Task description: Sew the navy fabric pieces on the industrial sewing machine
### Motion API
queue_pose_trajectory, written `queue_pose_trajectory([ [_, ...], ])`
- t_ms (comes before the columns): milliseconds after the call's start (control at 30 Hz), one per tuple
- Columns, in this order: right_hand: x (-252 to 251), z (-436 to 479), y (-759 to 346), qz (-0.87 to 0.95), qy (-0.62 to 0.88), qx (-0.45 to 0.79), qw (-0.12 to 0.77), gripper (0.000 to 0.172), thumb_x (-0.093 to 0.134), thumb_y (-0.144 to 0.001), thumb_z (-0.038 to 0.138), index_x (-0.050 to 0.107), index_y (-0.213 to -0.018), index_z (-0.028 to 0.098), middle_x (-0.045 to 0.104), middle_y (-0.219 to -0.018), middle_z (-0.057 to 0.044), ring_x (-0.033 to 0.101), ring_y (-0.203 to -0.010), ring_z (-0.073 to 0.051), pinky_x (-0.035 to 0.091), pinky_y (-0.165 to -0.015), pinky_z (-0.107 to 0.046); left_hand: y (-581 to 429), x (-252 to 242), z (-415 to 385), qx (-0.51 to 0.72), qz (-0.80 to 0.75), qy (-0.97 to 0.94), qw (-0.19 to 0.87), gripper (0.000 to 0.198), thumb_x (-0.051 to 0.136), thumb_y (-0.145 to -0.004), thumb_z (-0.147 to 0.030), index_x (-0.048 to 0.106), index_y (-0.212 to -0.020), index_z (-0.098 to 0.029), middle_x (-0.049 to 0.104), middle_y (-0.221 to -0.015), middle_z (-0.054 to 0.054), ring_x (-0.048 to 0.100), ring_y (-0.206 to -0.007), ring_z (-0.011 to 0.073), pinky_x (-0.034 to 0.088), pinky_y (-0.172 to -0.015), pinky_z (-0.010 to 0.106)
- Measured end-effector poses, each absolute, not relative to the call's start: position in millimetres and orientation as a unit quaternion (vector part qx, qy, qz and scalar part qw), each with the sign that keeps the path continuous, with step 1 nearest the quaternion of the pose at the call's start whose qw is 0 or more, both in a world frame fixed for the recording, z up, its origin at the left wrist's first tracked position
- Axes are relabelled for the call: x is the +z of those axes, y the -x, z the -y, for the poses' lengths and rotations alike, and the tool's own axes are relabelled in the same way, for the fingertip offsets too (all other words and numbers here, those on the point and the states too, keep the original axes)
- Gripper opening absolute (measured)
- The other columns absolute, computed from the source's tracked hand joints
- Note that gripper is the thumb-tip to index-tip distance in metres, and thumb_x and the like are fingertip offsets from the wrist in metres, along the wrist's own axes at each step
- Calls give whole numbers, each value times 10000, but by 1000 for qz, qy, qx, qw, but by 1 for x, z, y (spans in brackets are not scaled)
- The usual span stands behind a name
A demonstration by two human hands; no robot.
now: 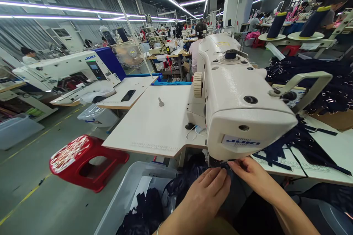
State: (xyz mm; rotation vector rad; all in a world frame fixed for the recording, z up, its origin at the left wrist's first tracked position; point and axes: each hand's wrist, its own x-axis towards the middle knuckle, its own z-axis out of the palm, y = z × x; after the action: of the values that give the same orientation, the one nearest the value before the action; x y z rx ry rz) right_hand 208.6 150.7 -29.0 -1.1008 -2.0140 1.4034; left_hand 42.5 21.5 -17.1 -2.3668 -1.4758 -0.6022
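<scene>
A white JUKI sewing machine [237, 99] stands on a white table [154, 125] in front of me. Dark navy fabric [190, 180] lies under the machine's head and hangs down toward my lap. My left hand [205, 194] rests on this fabric with its fingers pressed flat together. My right hand [248, 172] pinches the fabric's edge just below the machine's head, fingers closed on it. The needle area is hidden behind the machine's head.
A clear plastic bin [124, 202] with dark cloth stands at my lower left, beside a red stool [82, 161]. More navy fabric [311, 80] is piled at the right. A phone [128, 95] lies on a neighbouring table. Other people work at machines farther back.
</scene>
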Motion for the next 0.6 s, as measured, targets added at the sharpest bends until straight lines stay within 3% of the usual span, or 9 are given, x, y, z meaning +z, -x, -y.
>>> queue_pose_trajectory([
  [200,-25,-150,-208,738,409,496,205,377,566,-832,530,567,-678,186,535,-657,7,489,-657,-167,410,-588,-267,-47,-15,-25,-220,534,807,118,287,430,-973,-199,565,-1219,-140,615,-1224,56,526,-1154,159,444,-994,292],
  [367,-28,-145,-206,691,413,535,257,367,542,-841,550,601,-811,189,604,-744,-24,559,-719,-199,465,-637,-290,-46,-17,-27,-241,562,782,123,228,511,-948,-287,596,-1149,-219,644,-1164,5,522,-1139,166,409,-1005,361],
  [467,-32,-140,-204,670,426,542,276,383,497,-864,565,589,-806,198,575,-668,-9,551,-639,-185,473,-606,-291,-47,-14,-25,-206,556,795,126,257,510,-940,-240,579,-1184,-195,614,-1202,17,519,-1119,152,415,-999,321],
  [533,-35,-139,-202,674,439,516,293,363,500,-860,549,605,-841,202,615,-706,-28,586,-699,-209,489,-667,-313,-49,-13,-24,-194,556,794,150,276,514,-932,-226,576,-1196,-179,597,-1214,21,519,-1107,161,427,-978,309],
  [600,-37,-141,-198,681,442,489,320,341,520,-842,511,626,-945,203,679,-866,-70,616,-857,-249,491,-788,-354,-53,-16,-22,-181,561,787,182,304,514,-929,-237,568,-1217,-156,583,-1225,34,522,-1095,181,423,-972,322],
])
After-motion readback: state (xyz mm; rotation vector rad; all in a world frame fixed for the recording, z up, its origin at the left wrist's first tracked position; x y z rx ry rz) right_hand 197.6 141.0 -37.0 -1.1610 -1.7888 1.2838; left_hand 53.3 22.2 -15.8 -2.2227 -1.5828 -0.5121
